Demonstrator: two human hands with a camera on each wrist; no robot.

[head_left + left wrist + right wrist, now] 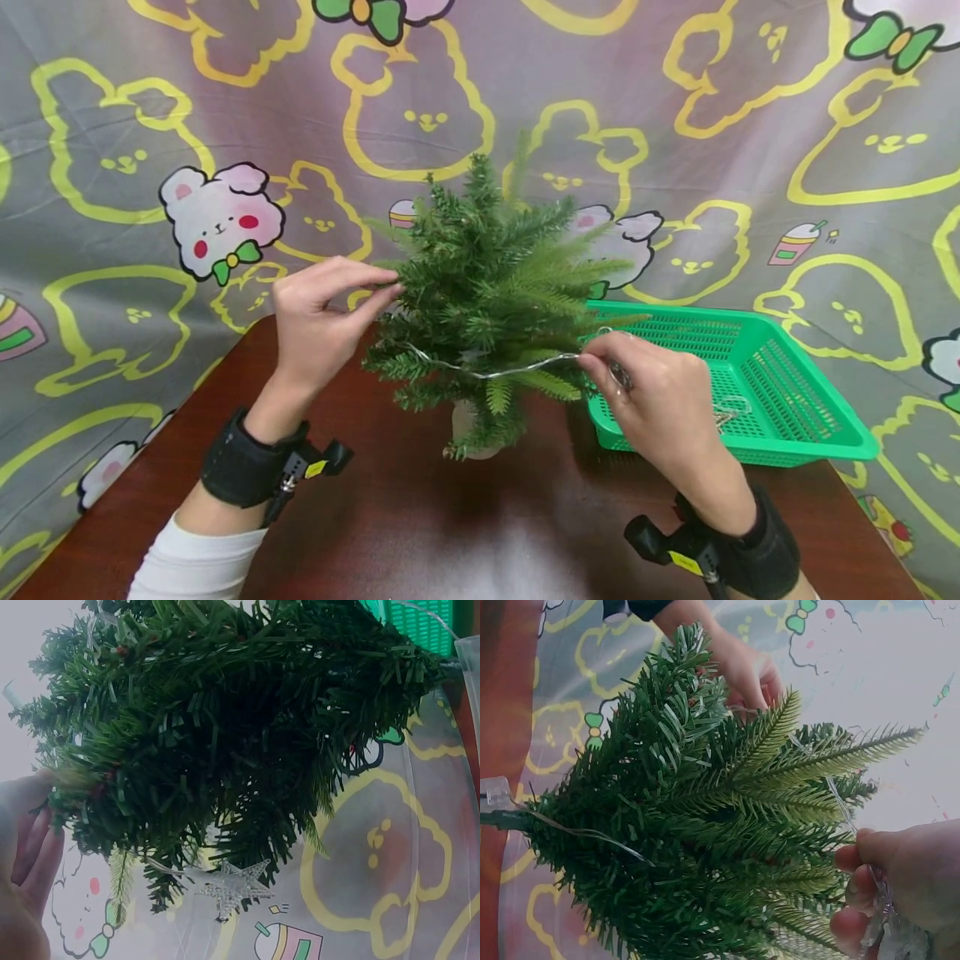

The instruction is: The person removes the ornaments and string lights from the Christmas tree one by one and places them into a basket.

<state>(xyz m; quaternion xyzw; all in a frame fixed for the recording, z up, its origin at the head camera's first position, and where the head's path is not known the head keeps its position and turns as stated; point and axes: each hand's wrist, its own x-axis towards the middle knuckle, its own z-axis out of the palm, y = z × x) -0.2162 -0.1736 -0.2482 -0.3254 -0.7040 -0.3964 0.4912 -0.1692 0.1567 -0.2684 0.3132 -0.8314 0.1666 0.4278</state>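
Note:
A small artificial Christmas tree [480, 308] stands upright on the table, with a clear-wired string of lights [517, 369] across its front. At the tree's left side my left hand [318, 321] pinches a branch tip between thumb and forefinger. My right hand [652, 392], on the other side, grips the string's wire, which runs taut-looking to the branches. In the right wrist view, more bunched clear wire and lights [889, 930] lie in that hand's curled fingers. A clear star-shaped light [232, 889] hangs among the branches in the left wrist view.
Right of the tree sits a green plastic basket [813, 392] with some small light-coloured items [727, 412] in it. The reddish-brown table [360, 533] ends at a grey curtain [247, 108] with yellow cartoon outlines behind.

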